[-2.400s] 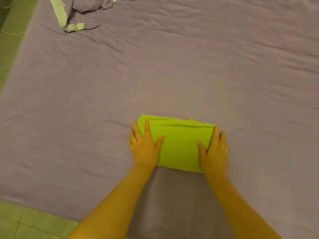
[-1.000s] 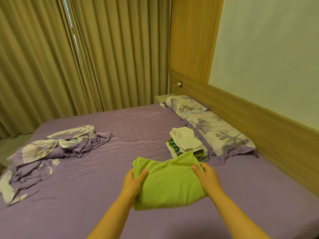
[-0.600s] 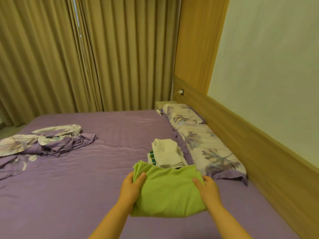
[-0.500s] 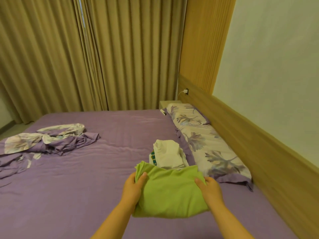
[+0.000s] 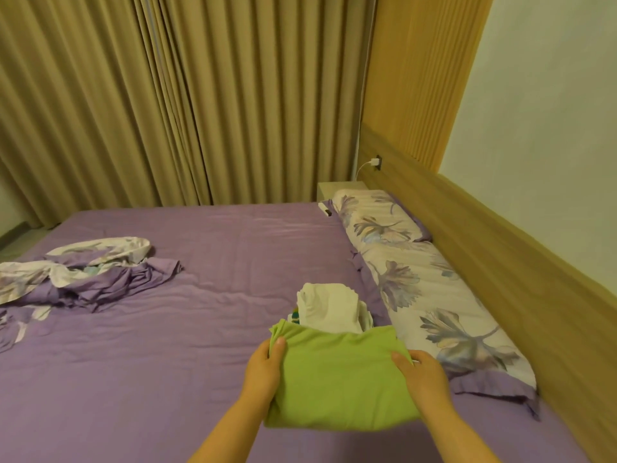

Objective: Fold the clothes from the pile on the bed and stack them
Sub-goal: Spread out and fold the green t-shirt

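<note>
A folded lime-green garment is held above the purple bed, low in the view. My left hand grips its left edge, thumb on top. My right hand grips its right edge the same way. Just beyond the garment lies a stack of folded clothes with a white piece on top; its near part is hidden by the green garment. A crumpled pile of purple and floral cloth lies at the left of the bed.
Two floral pillows run along the wooden headboard at the right. A small bedside table stands at the far corner, with a charger plugged into the headboard socket. Beige curtains hang behind the bed.
Both hands lifted the folded green garment off the bed, turned with it to the stack by the pillows and carried it a little closer; the view swung up with them.
</note>
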Action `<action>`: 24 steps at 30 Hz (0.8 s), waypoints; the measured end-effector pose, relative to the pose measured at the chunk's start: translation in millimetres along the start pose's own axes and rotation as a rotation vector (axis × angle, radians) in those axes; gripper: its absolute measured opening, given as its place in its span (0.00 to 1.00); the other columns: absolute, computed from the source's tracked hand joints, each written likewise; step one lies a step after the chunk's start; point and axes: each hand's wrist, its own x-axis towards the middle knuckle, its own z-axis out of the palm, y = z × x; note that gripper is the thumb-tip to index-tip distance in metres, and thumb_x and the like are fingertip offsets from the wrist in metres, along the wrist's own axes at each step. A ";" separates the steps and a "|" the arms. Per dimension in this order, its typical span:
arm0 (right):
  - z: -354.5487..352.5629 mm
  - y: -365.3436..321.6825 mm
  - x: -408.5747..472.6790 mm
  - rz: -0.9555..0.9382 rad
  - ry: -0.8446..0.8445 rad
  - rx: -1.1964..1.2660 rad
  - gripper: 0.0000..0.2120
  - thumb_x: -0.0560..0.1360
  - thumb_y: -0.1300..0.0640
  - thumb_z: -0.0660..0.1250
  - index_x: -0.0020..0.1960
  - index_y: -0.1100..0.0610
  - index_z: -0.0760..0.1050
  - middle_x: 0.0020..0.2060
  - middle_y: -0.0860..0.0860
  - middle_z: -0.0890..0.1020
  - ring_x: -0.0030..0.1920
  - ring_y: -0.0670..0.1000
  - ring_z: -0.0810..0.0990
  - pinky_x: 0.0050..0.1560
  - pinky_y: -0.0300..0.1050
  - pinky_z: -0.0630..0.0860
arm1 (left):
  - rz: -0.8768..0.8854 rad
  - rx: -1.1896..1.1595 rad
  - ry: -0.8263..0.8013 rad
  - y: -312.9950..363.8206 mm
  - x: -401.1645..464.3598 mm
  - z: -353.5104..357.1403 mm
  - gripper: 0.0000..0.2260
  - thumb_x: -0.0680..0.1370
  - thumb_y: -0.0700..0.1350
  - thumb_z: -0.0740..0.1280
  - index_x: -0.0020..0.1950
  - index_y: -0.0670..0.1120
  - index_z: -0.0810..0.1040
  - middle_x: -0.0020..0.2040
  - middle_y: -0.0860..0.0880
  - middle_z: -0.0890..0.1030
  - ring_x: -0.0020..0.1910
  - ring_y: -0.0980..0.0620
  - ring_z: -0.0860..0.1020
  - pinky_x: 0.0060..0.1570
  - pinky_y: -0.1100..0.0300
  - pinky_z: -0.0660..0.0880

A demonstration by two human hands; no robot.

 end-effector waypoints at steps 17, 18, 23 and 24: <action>94.8 -16.9 244.1 -0.249 -0.306 -0.245 0.13 0.77 0.55 0.65 0.58 0.61 0.76 0.48 0.54 0.80 0.50 0.54 0.78 0.44 0.42 0.68 | -0.208 -0.201 0.292 -19.4 137.0 92.9 0.03 0.80 0.45 0.64 0.50 0.47 0.76 0.48 0.45 0.79 0.50 0.45 0.77 0.57 0.45 0.74; 100.3 -15.6 253.6 -0.247 -0.332 -0.253 0.14 0.77 0.56 0.65 0.60 0.62 0.76 0.51 0.56 0.81 0.53 0.56 0.78 0.47 0.42 0.70 | -0.240 -0.232 0.302 -22.2 142.5 96.6 0.03 0.79 0.45 0.65 0.50 0.47 0.76 0.47 0.46 0.79 0.48 0.46 0.77 0.55 0.45 0.74; 118.8 -22.3 297.7 -0.346 -0.427 -0.280 0.13 0.78 0.57 0.64 0.61 0.60 0.77 0.55 0.55 0.81 0.56 0.56 0.78 0.49 0.40 0.69 | -0.501 -0.469 0.250 -34.7 158.1 109.1 0.08 0.75 0.43 0.68 0.53 0.43 0.78 0.41 0.45 0.79 0.39 0.46 0.76 0.35 0.56 0.74; 123.9 -28.1 306.8 -0.391 -0.435 -0.301 0.13 0.78 0.56 0.64 0.61 0.59 0.77 0.56 0.54 0.81 0.57 0.55 0.78 0.50 0.40 0.69 | -0.549 -0.502 0.214 -36.7 160.5 112.3 0.09 0.73 0.44 0.68 0.52 0.44 0.78 0.39 0.45 0.79 0.38 0.46 0.77 0.33 0.57 0.75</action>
